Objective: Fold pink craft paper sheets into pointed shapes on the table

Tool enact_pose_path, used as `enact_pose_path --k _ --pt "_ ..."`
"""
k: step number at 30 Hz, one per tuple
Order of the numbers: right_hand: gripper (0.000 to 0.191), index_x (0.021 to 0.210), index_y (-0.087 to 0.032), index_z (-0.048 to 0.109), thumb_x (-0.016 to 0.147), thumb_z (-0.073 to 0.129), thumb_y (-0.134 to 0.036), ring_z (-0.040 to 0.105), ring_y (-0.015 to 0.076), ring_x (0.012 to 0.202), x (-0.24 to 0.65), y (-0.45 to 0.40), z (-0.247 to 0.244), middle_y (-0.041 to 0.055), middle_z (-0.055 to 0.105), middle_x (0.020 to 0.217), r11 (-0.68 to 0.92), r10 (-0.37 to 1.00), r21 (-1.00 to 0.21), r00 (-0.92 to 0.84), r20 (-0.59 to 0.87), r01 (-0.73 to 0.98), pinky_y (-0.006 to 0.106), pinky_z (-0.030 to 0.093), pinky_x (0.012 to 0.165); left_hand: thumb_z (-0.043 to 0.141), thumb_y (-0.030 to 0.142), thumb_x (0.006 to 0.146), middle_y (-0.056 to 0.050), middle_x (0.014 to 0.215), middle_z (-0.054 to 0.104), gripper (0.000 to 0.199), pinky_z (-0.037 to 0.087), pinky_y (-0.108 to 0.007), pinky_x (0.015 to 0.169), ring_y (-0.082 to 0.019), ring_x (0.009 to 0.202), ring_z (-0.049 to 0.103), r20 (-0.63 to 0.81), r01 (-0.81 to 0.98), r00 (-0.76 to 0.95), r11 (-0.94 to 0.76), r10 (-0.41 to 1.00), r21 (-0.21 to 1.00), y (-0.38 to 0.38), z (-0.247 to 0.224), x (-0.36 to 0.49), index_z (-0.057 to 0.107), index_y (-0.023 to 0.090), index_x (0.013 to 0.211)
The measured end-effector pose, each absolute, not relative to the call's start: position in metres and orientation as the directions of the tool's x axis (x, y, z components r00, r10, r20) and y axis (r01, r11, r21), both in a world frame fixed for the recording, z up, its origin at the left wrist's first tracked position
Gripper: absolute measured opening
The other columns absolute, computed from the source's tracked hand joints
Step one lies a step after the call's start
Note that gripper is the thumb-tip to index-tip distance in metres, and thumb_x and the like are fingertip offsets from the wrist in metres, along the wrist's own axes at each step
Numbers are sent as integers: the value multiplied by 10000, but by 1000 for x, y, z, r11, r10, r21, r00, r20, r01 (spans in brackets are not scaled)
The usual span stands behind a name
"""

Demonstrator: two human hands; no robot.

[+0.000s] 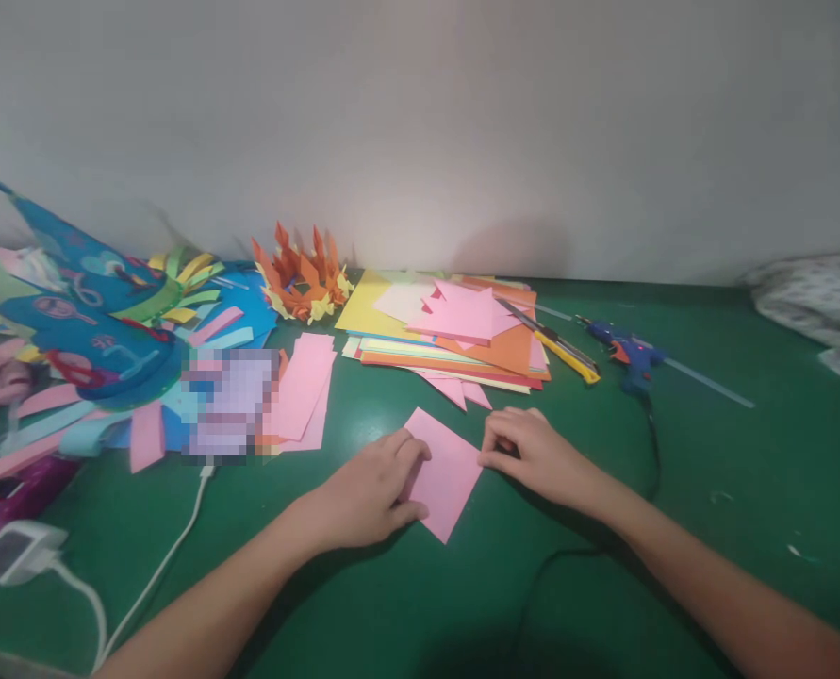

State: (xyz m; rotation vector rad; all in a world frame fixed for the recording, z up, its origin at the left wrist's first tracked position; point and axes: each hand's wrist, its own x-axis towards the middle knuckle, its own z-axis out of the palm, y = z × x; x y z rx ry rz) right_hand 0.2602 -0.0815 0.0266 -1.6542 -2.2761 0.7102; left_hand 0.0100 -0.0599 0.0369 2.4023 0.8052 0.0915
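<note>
A pink square of paper [445, 481] lies on the green table, turned so that its corners point up, down and sideways. My left hand [381, 481] grips its left side, the fingers bent over the top face and the thumb at the lower left edge. At the right corner, my right hand [522, 448] pinches the paper between thumb and forefinger. Both hands cover parts of the edges, so the left corner is hidden.
Behind the hands is a stack of coloured paper [448, 358], with a yellow utility knife [568, 356] beside it. A blue glue gun [628, 358] lies right. Pink strips [303, 391], an orange paper crown [306, 278], blue paper hats [101, 339] and a white cable [197, 509] occupy the left.
</note>
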Motion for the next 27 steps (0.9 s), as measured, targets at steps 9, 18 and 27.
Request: enact_pose_path --k 9,18,27 --pt "103 738 -197 565 837 584 -178 511 166 767 258 -83 25 4 589 764 283 927 -593 -373 -31 754 306 380 721 443 75 859 -35 988 507 372 458 -246 778 -135 847 542 -98 425 857 -586 506 690 -47 41 -8 547 252 1169" --pt "222 999 -234 652 936 443 -194 519 183 1031 253 -87 28 61 602 1079 486 813 -639 -578 79 596 348 405 915 511 184 880 -36 979 543 278 450 -241 725 -146 840 560 -112 465 842 -606 527 646 -46 42 -14 584 248 1140" --pt "415 1129 -237 622 804 622 -494 503 222 1069 251 -88 21 80 569 1186 548 756 -591 -653 45 593 351 405 924 731 459 702 -70 947 584 422 450 -301 697 -218 845 562 -64 486 860 -774 506 407 -50 36 5 590 146 946"
